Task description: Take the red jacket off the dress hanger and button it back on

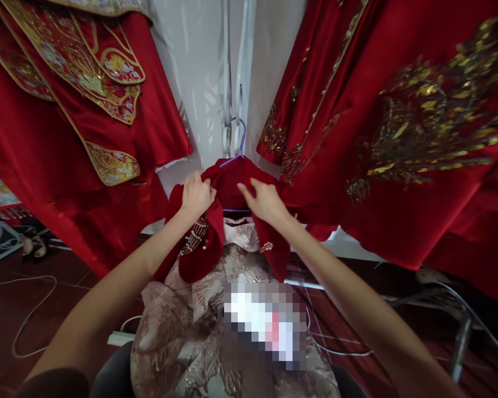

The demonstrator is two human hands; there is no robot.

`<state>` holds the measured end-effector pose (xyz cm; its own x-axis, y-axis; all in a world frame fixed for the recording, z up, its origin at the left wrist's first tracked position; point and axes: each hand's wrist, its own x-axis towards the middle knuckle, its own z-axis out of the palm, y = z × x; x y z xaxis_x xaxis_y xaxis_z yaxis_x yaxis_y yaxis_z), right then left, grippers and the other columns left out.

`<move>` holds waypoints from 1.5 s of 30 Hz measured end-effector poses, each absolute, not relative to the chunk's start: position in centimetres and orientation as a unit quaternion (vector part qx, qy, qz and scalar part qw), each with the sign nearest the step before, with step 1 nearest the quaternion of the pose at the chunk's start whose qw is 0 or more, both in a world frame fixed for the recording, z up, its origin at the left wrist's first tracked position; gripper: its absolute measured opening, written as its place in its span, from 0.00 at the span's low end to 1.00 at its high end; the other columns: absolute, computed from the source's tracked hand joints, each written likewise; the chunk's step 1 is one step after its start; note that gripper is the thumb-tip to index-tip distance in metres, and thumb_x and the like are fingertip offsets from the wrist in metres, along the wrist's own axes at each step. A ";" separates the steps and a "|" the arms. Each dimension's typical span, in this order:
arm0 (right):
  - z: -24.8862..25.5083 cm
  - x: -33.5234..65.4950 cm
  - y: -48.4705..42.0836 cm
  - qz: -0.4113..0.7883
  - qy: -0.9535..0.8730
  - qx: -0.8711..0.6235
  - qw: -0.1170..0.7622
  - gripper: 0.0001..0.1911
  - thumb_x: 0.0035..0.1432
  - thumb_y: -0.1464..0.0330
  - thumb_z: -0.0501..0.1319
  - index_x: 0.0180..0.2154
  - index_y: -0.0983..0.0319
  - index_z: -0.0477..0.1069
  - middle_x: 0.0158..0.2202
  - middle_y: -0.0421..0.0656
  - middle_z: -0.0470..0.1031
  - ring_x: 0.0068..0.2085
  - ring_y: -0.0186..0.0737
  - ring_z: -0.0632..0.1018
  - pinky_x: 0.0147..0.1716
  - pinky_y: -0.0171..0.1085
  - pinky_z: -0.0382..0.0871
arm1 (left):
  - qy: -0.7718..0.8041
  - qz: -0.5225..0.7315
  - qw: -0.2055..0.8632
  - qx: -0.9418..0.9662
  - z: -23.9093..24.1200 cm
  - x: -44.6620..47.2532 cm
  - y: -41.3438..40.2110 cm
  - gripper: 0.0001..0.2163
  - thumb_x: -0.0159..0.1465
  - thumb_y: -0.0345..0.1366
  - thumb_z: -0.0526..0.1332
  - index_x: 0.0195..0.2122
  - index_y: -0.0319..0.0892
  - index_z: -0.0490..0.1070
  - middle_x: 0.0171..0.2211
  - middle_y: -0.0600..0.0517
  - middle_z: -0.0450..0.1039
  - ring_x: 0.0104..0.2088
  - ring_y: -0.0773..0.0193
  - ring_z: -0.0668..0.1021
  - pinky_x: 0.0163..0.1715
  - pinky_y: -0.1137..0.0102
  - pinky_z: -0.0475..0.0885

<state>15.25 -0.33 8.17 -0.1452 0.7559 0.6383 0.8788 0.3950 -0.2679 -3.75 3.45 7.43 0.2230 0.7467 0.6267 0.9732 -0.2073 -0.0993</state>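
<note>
A short dark-red velvet jacket (201,251) with beaded trim hangs on a thin purple hanger (241,138) in front of me. My left hand (198,196) is closed on its left front edge near the shoulder, fingers pinching the cloth. At the right shoulder, my right hand (268,203) lies against the velvet with thumb and index finger apart; its other fingers are mostly hidden. Below and between the jacket's fronts hangs a pale pink-beige brocade garment (166,326) with a shiny pattern, spreading down over my lap. A pixelated patch covers part of it.
Red embroidered garments (157,110) hang at left, and a red gown (419,210) with gold sequins hangs at right. Behind stands a white panel (186,72) with metal rails. A white cable (35,307), dark shoes (35,246) and a metal stand leg (460,345) are on the dark-red floor.
</note>
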 end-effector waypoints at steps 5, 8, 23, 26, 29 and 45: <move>7.1 14.0 -1.8 0.006 -0.788 -0.492 0.369 0.13 0.60 0.56 0.49 0.32 0.59 0.59 0.21 0.40 0.67 0.22 0.40 0.71 0.23 0.35 0.58 | -0.579 -0.273 0.180 -0.747 8.5 -4.6 3.0 0.12 0.60 0.40 0.54 0.36 0.40 0.73 0.45 0.38 0.63 0.49 0.43 0.67 0.45 0.54 0.62; 5.9 16.0 -2.3 0.039 -0.743 -0.507 0.435 0.12 0.56 0.61 0.53 0.39 0.59 0.55 0.23 0.38 0.66 0.22 0.38 0.70 0.24 0.35 0.60 | -0.569 -0.359 0.154 -0.724 8.5 -4.6 1.2 0.11 0.58 0.42 0.56 0.31 0.41 0.73 0.50 0.40 0.61 0.52 0.43 0.62 0.47 0.53 0.61; 6.2 15.5 -3.3 0.366 -0.741 -0.355 0.437 0.10 0.51 0.67 0.57 0.38 0.59 0.60 0.30 0.38 0.69 0.29 0.33 0.73 0.31 0.36 0.70 | -0.409 -0.480 -0.196 -0.751 3.6 -0.1 -2.7 0.17 0.55 0.26 0.55 0.46 0.44 0.60 0.38 0.48 0.73 0.39 0.61 0.76 0.42 0.67 0.69; 6.6 16.3 -3.4 0.421 -0.709 -0.338 0.454 0.15 0.49 0.68 0.60 0.41 0.59 0.62 0.32 0.39 0.70 0.32 0.34 0.75 0.36 0.40 0.73 | -0.387 -0.550 -0.306 -0.675 2.9 -0.1 -2.4 0.16 0.55 0.27 0.57 0.45 0.43 0.59 0.38 0.49 0.73 0.39 0.65 0.77 0.43 0.68 0.70; 6.4 17.4 -3.6 0.432 -0.703 -0.331 0.458 0.16 0.48 0.69 0.61 0.41 0.60 0.65 0.34 0.40 0.72 0.34 0.35 0.76 0.42 0.43 0.72 | -0.406 -0.566 -0.385 -0.604 2.4 -0.3 -2.5 0.12 0.53 0.27 0.58 0.39 0.41 0.62 0.35 0.49 0.74 0.37 0.66 0.77 0.41 0.69 0.70; 5.1 16.0 -3.2 0.321 -0.708 -0.358 0.517 0.13 0.53 0.64 0.61 0.40 0.62 0.71 0.38 0.45 0.76 0.39 0.38 0.77 0.43 0.42 0.71 | -0.437 -0.422 -0.123 -0.785 4.3 -0.7 -3.6 0.11 0.54 0.28 0.54 0.38 0.45 0.63 0.29 0.54 0.71 0.27 0.65 0.73 0.31 0.71 0.66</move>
